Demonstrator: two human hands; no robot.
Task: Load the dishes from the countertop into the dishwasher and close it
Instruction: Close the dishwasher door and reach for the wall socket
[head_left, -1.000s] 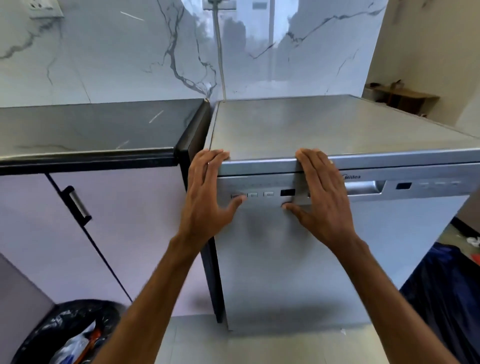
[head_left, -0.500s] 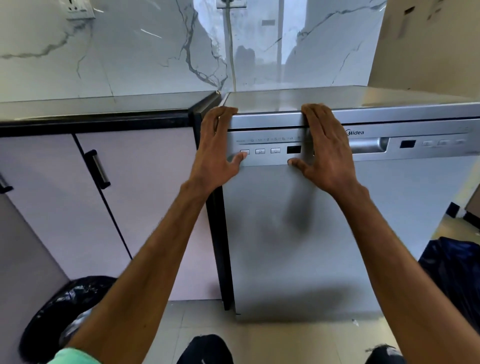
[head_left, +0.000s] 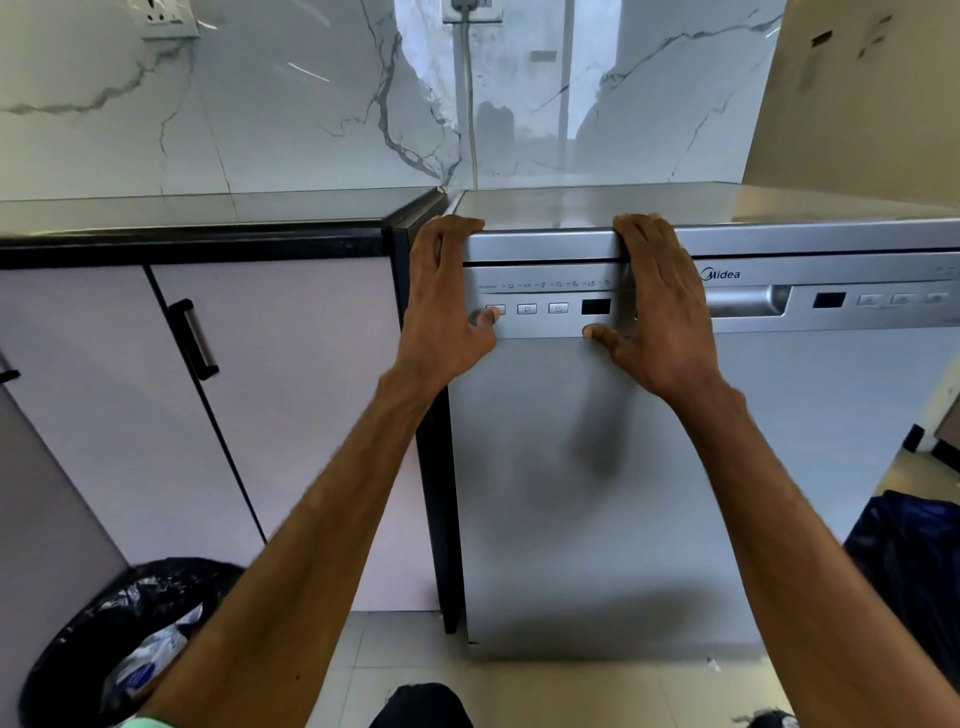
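Note:
A silver Midea dishwasher (head_left: 597, 493) stands upright with its door closed against the body. My left hand (head_left: 447, 306) lies flat on the door's upper left corner, fingertips at the top edge and thumb beside the leftmost button. My right hand (head_left: 660, 312) lies flat on the control panel (head_left: 550, 306) just left of the recessed handle (head_left: 748, 301), fingers reaching the top edge and thumb under the dark display. Both hands press with straight fingers and hold nothing. No dishes show on the countertop (head_left: 197, 213) or on the dishwasher's top.
A dark-edged countertop over pale cabinet doors with a black handle (head_left: 195, 340) adjoins the dishwasher on the left. A bin lined with a black bag (head_left: 124, 639) stands on the floor at lower left. A dark blue bag (head_left: 914, 561) sits at lower right. A power cord (head_left: 471, 104) runs down the marble wall.
The view has dropped lower and closer, so the dishwasher front fills more of the frame. Both hands stay flat on the door's upper edge in the same places.

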